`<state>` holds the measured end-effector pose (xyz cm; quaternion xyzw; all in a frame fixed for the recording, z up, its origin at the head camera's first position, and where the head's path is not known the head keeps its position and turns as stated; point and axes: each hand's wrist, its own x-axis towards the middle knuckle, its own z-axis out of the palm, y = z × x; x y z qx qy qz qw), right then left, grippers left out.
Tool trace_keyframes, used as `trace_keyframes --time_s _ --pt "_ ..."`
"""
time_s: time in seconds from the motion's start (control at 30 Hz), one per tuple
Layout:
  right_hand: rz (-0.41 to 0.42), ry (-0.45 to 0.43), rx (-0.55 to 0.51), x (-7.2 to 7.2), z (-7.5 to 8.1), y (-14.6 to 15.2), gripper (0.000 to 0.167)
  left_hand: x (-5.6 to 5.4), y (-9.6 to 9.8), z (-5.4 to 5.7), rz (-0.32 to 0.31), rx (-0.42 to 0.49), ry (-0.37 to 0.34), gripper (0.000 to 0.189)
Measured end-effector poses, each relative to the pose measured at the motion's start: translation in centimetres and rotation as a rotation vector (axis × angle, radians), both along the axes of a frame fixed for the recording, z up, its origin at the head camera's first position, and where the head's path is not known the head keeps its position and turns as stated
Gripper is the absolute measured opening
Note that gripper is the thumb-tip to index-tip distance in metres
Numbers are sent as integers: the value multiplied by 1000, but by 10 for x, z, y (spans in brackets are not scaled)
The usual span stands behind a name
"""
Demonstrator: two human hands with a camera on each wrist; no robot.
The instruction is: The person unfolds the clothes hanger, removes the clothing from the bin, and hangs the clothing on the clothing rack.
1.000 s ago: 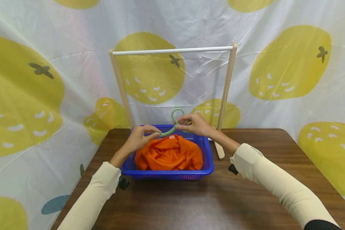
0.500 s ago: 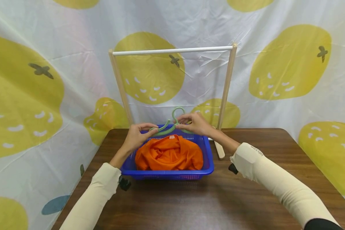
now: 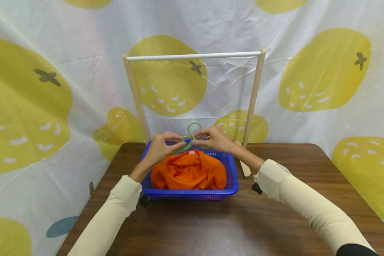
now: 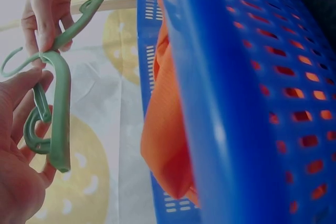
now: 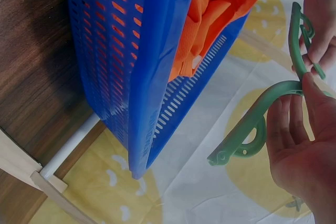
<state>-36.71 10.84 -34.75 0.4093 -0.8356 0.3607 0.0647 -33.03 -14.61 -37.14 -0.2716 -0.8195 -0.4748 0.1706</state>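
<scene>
Green plastic makes up the one hanger (image 4: pixel 61 114), held up by two bare hands over the far part of one blue basket (image 3: pixel 188 192). It has one hook, which points upward in the head view, and two sloping arms, each with a small curved piece beneath. The left hand (image 3: pixel 163 147) has its thumb and fingers clamped on one arm of the hanger; the right hand (image 3: pixel 216 139) pinches it near the middle, just under the hook. The two hands are close together, with fingertips near each other.

Inside the basket lies one crumpled orange garment (image 3: pixel 188 172), with one white tag (image 3: pixel 192 152) showing at its far edge; the hanger is above and beyond it, apart from the cloth in both wrist views. The basket has slotted sides and sits on a brown wooden tabletop (image 3: pixel 204 227).

Behind it stands one rack with two wooden posts (image 3: pixel 254 96) and one white top bar (image 3: pixel 195 56); the right wrist view also shows one white lower bar (image 5: pixel 71 145). One wooden foot (image 3: pixel 245 169) shows beside the basket's right side. Two cream sleeves (image 3: pixel 307 199) cover the forearms. One white curtain (image 3: pixel 240 21) printed with yellow fruit hangs behind everything.
</scene>
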Motion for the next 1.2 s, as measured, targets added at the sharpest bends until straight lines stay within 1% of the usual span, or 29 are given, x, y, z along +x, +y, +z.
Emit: trace_keyframes --time_s 0.17,0.27,0.37,0.47,0.63,0.8,0.9,1.0,1.07,1.13,1.2 --pt "-6 5 6 0 1 -1 25 0 3 5 0 13 5 19" --pt "4 3 1 1 1 -1 25 1 2 7 -5 21 3 19" --pt "10 1 -3 0 -1 0 27 1 -1 9 2 30 10 19" --pt "4 -1 -7 0 -3 1 28 2 -6 13 -1 55 8 20" --pt "-13 23 -8 -1 -5 5 27 4 -18 21 -24 111 6 19" --pt "-15 43 -8 -3 -5 7 26 6 -34 26 3 144 16 18" --pt "-18 47 -13 -4 -4 10 26 10 -43 30 34 157 4 19" --pt "-25 50 -24 -4 -4 12 26 20 -50 39 68 159 7 18" --pt "-33 57 -25 -5 -3 13 26 27 -54 44 85 163 23 18" --pt "-41 58 -22 -5 -2 14 26 33 -58 48 87 172 44 18" --pt "-59 59 -15 -5 0 15 25 34 -63 47 84 190 55 18"
